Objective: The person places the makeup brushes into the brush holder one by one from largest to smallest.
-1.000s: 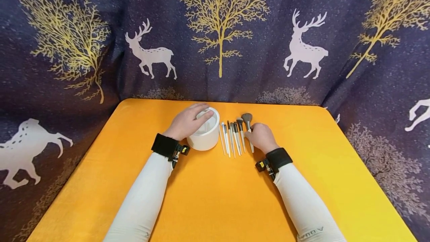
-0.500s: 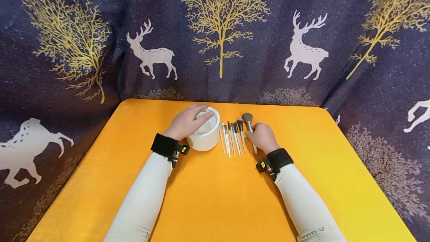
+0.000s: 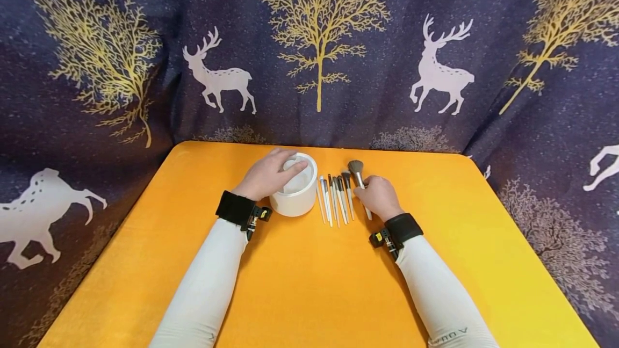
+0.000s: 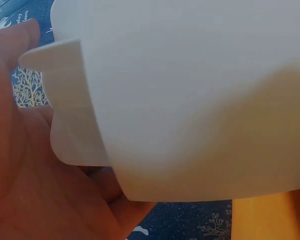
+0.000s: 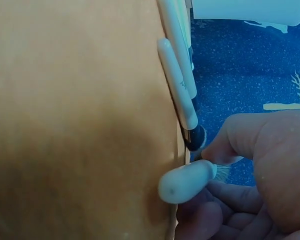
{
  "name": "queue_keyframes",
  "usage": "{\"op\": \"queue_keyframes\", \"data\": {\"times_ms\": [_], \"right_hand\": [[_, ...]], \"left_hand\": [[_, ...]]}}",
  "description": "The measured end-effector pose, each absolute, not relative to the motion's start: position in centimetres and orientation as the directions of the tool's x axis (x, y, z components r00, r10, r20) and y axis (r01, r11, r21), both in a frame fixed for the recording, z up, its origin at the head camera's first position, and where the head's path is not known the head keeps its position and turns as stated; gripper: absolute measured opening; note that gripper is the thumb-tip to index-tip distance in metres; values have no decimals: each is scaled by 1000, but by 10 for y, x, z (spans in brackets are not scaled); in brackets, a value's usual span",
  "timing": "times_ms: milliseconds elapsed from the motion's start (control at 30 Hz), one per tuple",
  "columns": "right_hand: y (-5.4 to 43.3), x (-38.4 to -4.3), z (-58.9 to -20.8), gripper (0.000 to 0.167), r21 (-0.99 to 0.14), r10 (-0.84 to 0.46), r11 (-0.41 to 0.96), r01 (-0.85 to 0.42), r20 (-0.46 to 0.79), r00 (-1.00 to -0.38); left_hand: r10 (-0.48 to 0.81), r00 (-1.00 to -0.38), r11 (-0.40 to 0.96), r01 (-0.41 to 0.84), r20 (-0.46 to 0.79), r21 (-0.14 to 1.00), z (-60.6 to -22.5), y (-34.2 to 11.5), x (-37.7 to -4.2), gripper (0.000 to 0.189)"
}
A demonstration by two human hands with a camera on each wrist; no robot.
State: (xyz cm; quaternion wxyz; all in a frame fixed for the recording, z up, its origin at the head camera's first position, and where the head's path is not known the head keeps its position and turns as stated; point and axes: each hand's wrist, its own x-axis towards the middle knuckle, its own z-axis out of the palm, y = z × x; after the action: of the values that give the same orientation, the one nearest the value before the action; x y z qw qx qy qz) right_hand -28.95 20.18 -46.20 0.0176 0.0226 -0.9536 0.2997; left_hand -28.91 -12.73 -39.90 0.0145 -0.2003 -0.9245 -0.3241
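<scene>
My left hand (image 3: pixel 268 176) grips a round white container (image 3: pixel 294 204), its thumb lying over the rim. The left wrist view shows the container's pale wall (image 4: pixel 190 100) and a wavy-edged projection (image 4: pixel 72 110) on its side, with the palm and fingers around it. To the right, my right hand (image 3: pixel 379 196) pinches a large fluffy makeup brush (image 3: pixel 356 167) by its pale handle. The rounded handle end (image 5: pixel 186 182) points at the camera in the right wrist view. Between container and right hand lie several slimmer makeup brushes (image 3: pixel 339 182), side by side, heads away from me.
An orange cloth-covered table (image 3: pixel 309 278) lies beneath everything. Behind it hangs a dark blue curtain (image 3: pixel 353 122) printed with deer and trees, which also closes in both sides. Each wrist wears a black strap (image 3: pixel 402 229) with a small camera.
The handle end of the large brush has swung slightly right, and its head now sits a touch higher. The left hand and the container have stayed put, and so have the other brushes.
</scene>
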Motion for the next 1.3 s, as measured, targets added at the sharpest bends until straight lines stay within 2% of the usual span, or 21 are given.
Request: {"op": "queue_keyframes", "data": {"times_ms": [100,333,767,1300], "right_hand": [[201,-289,-461,23,-569,-35,819,-67,67,-997],[200,-288,-459,33,-562,-29,821,-96,126,-992],[193,-281,-448,36,-626,-6,768,-134,203,-979],[182,-273,-430,28,-683,-1,705,-194,272,-962]], "left_hand": [[363,-919,714,380,154,588,-399,-127,-290,89],[368,-919,720,378,142,582,-399,-127,-289,89],[373,-918,716,375,133,589,-400,-126,-290,88],[377,-917,705,374,128,602,-399,-126,-289,86]]}}
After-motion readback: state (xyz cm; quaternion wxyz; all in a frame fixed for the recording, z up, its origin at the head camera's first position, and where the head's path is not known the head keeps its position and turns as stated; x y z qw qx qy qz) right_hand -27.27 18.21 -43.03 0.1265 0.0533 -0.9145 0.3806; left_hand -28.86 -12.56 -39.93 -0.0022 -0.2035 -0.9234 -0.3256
